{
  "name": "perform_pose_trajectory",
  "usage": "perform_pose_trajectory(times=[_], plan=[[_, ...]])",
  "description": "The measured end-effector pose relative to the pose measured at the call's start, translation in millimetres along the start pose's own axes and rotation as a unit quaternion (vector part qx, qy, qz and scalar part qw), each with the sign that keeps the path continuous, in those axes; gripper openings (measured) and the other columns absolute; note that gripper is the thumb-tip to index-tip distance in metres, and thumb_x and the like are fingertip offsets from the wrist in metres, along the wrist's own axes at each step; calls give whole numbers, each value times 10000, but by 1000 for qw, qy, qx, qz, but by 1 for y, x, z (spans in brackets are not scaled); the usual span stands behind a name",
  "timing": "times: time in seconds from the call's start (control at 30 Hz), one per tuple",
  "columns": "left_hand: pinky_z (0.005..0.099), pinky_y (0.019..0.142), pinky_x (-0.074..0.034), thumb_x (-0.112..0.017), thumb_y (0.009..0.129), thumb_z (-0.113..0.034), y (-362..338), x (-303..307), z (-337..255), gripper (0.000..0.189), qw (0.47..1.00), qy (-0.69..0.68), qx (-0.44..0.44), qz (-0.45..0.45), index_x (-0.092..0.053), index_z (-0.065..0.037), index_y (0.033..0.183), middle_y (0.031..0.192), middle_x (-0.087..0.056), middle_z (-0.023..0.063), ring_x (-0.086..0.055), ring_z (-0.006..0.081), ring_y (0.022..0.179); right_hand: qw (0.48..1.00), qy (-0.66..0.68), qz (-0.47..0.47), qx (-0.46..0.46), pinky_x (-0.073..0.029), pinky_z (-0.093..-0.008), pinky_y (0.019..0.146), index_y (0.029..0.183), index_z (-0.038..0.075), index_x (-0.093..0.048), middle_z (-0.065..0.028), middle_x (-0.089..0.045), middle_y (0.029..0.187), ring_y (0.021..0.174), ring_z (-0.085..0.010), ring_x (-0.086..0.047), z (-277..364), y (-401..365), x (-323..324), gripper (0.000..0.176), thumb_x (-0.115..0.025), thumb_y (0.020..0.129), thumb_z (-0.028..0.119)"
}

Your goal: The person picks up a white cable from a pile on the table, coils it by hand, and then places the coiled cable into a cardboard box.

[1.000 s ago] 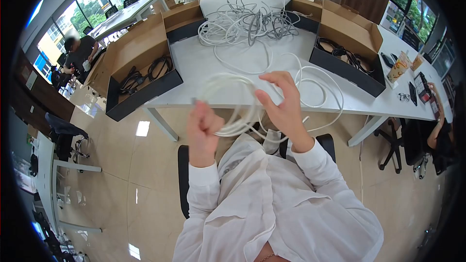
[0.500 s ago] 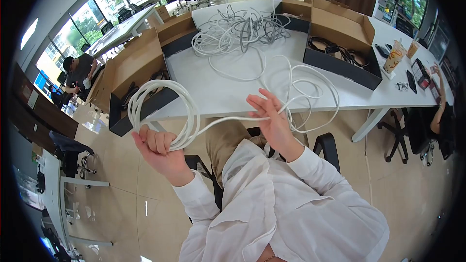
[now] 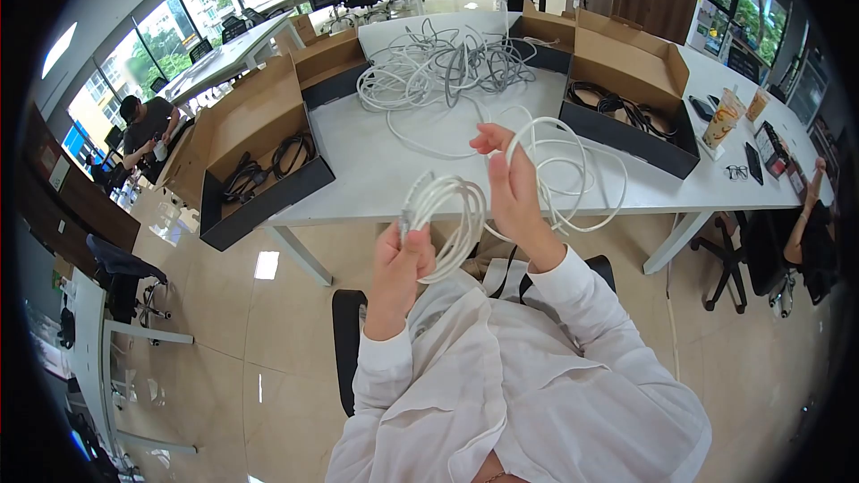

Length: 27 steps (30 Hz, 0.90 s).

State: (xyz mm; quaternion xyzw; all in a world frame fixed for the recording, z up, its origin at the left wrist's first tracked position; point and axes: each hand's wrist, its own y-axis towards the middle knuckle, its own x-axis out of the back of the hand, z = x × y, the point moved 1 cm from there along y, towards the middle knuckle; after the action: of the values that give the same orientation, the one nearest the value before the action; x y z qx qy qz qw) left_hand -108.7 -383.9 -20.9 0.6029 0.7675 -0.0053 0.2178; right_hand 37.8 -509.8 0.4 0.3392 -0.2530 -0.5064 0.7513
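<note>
Since half a second ago, our left hand (image 3: 404, 259) has swung in from the near left to the middle, and our right hand (image 3: 517, 188) has lifted toward the far side. Our left hand is closed in a fist around the near side of a coiled white cable (image 3: 452, 215), which stands nearly edge-on just in front of our chest, near of the tabletop (image 3: 376, 161) edge. Our right hand is open, fingers stretched upward, with the loose run of the same cable draped over the fingertips and falling in wide loops to the right, onto the tabletop. At the far side lies a tangle of cables (image 3: 447, 58), white and grey. We see 2 open cardboard boxes: 1 left box (image 3: 250, 98) holding black cords (image 3: 268, 156), and 1 right box (image 3: 626, 54) with more black leads (image 3: 626, 105). Further right stands a drink cup (image 3: 723, 121).
</note>
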Motion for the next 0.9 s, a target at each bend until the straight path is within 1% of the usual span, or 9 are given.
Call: perform_pose_trajectory(times=[0.07, 0.17, 0.3, 0.4, 0.5, 0.6, 0.7, 0.8, 0.9], plan=[[243, 446, -186, -405, 959, -563, 1, -2, 6, 517, 999, -14, 51, -1, -512, -61, 896, 550, -252, -74, -218, 52, 455, 996, -48, 46, 66, -444, -358, 826, 1220, -28, -523, -156, -609, 1020, 901, -266, -572, 5, 0, -3, 383, -524, 955, 250], [232, 429, -181, -265, 932, -676, 3, -2, 7, 662, 989, -57, 134, -8, -513, -65, 883, 526, -235, -77, -209, 51, 435, 939, -195, 249, 137, -421, -407, 850, 1228, -38, -525, -174, -602, 1048, 983, -319, -561, 8, -5, -5, 534, -512, 933, 407], [220, 401, -167, -195, 894, -748, 8, 7, 5, 759, 971, -128, 200, 39, -521, -64, 841, 506, -233, -79, -215, 45, 415, 888, -285, 352, 78, -464, -399, 670, 1045, -16, -605, -152, -615, 815, 781, -345, -604, 17, -2, -3, 571, -627, 808, 503], [207, 395, -172, -197, 883, -760, 9, 16, 14, 787, 962, -129, 231, 73, -539, -55, 817, 525, -315, -78, -223, 36, 421, 884, -267, 371, 100, -461, -386, 585, 967, 2, -619, -139, -600, 693, 658, -348, -600, 25, -2, 2, 526, -672, 768, 487], [192, 417, -182, -397, 925, -663, 6, 11, 19, 659, 974, -65, 214, 19, -570, -33, 838, 574, -418, -71, -252, 23, 439, 881, -224, 411, 64, -459, -398, 575, 932, 22, -635, -139, -607, 675, 654, -352, -603, 33, -2, 8, 422, -720, 746, 391], [218, 446, -296, -650, 918, -345, 10, 9, 20, 336, 983, 91, 126, 97, -624, -10, 924, 655, -541, -30, -370, 55, 460, 875, -219, 431, 12, -465, -403, 590, 955, 51, -666, -148, -639, 721, 676, -358, -608, 36, -1, 12, 296, -734, 726, 226], [266, 499, -381, -737, 823, -130, 13, -13, 26, 219, 971, 228, -62, 45, -641, -10, 979, 683, -614, 18, -469, 142, 493, 885, -209, 415, 7, -467, -408, 605, 1016, 72, -683, -150, -654, 768, 669, -361, -601, 35, 1, 18, 309, -693, 708, 92], [298, 605, -458, -736, 771, -77, 11, -24, 11, 223, 927, 365, -78, -28, -650, -26, 970, 728, -606, 64, -564, 193, 614, 876, -256, 407, 27, -461, -401, 599, 1052, 103, -697, -151, -654, 771, 656, -361, -594, 44, 5, 22, 373, -665, 686, 42], [369, 692, -467, -734, 699, -37, 12, -19, 17, 267, 854, 481, -191, -52, -648, -33, 951, 843, -599, 125, -577, 271, 735, 880, -257, 400, 14, -455, -392, 588, 1027, 118, -711, -153, -647, 751, 653, -355, -593, 52, 7, 24, 379, -648, 669, 12]])
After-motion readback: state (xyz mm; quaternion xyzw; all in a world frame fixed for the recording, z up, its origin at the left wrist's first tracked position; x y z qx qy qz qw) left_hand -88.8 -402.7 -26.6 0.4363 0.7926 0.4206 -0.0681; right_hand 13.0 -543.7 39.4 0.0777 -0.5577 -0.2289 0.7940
